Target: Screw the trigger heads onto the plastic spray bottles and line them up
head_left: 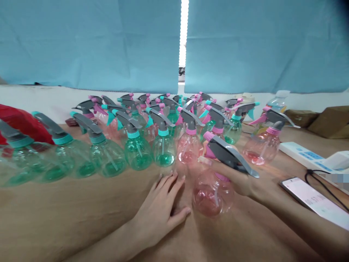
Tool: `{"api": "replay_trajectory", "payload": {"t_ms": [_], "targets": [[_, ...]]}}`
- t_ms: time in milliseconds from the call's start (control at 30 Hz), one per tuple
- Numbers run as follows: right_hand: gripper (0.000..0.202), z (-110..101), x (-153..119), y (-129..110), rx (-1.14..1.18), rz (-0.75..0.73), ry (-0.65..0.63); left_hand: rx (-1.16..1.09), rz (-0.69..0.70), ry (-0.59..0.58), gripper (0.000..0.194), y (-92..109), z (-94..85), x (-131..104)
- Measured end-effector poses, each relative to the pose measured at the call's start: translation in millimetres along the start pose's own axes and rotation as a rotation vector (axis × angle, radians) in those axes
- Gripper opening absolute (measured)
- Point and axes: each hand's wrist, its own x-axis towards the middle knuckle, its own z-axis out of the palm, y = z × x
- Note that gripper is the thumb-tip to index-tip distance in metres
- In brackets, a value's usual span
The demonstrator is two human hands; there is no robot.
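My left hand (163, 207) lies palm down on the wooden table with its fingers spread, holding nothing. Just right of it a clear pink spray bottle (208, 194) with a grey and pink trigger head leans to one side. My right hand (231, 174) is behind that bottle's neck, partly hidden by the spray head, with fingers around the trigger area. Beyond my left fingertips stand a green spray bottle (164, 151) and another pink spray bottle (189, 147).
Several more spray bottles (107, 158) stand in rows across the table (68, 214). At the right are a phone (313, 200), a white power strip (305, 154), a black cable and brown boxes (331, 122). A red bag (21, 122) lies far left.
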Motion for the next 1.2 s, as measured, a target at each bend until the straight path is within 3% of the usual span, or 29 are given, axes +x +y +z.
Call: {"api": "replay_trajectory", "payload": {"t_ms": [100,367,667,867,1200], "targets": [[0.036,-0.1,0.0,2.3,0.116,0.005,-0.071,0.01,0.0,-0.001,0.061,0.1,0.3,0.4],[0.032,4.4,-3.9,11.7,0.259,-0.05,-0.078,0.021,0.001,0.003,0.059,0.7,-0.1,0.4],[0.013,-2.2,4.1,-16.4,0.127,-0.035,-0.075,0.023,0.001,-0.016,0.056,1.1,-1.3,1.9],[0.023,2.0,-1.7,1.8,0.202,-0.041,-0.057,0.026,0.01,-0.001,0.056,0.4,-1.0,1.5],[0.02,5.8,-5.3,15.9,0.215,-0.043,-0.036,0.016,0.009,0.005,0.055,2.0,-3.0,0.5]]}}
